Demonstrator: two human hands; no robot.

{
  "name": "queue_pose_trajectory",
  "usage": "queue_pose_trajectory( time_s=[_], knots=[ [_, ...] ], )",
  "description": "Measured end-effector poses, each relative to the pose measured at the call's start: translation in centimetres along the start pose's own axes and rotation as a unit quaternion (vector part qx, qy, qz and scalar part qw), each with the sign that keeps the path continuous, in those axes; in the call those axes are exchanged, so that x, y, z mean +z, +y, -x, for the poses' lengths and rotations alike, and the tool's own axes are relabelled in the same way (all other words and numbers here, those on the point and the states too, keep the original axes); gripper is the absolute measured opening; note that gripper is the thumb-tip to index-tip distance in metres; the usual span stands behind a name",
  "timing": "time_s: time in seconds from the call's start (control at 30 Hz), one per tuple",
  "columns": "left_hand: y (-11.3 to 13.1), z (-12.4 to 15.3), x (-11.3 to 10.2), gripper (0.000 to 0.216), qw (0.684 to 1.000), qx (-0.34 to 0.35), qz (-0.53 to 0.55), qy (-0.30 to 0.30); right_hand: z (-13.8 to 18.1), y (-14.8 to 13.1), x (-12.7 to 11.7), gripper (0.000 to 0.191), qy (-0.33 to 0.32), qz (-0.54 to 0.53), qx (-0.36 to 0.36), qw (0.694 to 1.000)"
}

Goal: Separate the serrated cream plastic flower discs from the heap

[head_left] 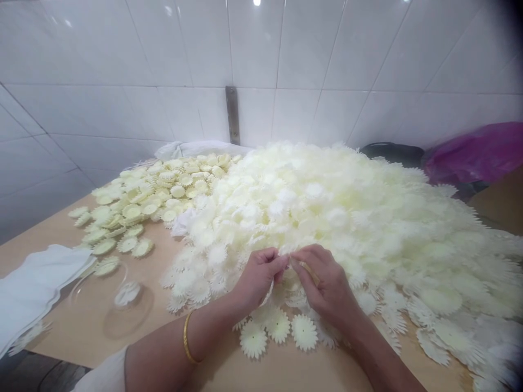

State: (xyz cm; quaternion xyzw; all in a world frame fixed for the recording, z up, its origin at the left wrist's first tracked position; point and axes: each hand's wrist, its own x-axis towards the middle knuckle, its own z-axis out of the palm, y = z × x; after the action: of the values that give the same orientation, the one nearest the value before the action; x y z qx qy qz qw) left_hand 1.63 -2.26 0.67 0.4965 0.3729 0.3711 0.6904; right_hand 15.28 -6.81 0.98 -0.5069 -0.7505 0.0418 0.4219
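My left hand [258,275] and my right hand [326,279] meet fingertip to fingertip at the front of a large heap of pale cream petal discs [314,201]. Thumb and fingers are pinched together on both hands. Whatever lies between the tips is too small and blurred to make out. Just below the hands, a few flat, flower-shaped discs [304,332] with toothed edges lie on the wooden table [229,362]. Some of them show a tiny dark dot at the centre.
Thicker yellowish toothed discs [133,212] are piled at the back left. Nearer stand a white spool [127,294] with clear line looping around it and a folded white cloth [41,283]. Behind rises a tiled wall [175,49]; a purple bag [478,152] sits at the back right.
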Motion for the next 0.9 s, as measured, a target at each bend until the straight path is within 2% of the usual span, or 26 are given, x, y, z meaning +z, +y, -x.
queue_pose_trajectory(
  time_s=[0.2,0.33,0.63,0.9],
  knots=[
    [0.1,0.0,0.0,0.037,1.0,-0.001,-0.014,0.0,0.1,0.0,0.2,0.017,-0.035,-0.015,0.016,0.999],
    [-0.2,0.0,-0.1,0.042,0.997,0.018,-0.068,-0.015,0.1,0.4,0.3,0.019,-0.058,-0.008,0.013,0.998],
    [-1.0,-0.2,-0.5,0.047,0.979,0.046,-0.195,-0.035,0.0,0.3,0.1,0.016,-0.067,0.011,0.019,0.997],
    [-0.1,0.0,-0.1,0.057,0.992,-0.036,-0.113,-0.052,0.1,0.6,0.3,0.02,-0.057,0.066,-0.018,0.996]
  ],
)
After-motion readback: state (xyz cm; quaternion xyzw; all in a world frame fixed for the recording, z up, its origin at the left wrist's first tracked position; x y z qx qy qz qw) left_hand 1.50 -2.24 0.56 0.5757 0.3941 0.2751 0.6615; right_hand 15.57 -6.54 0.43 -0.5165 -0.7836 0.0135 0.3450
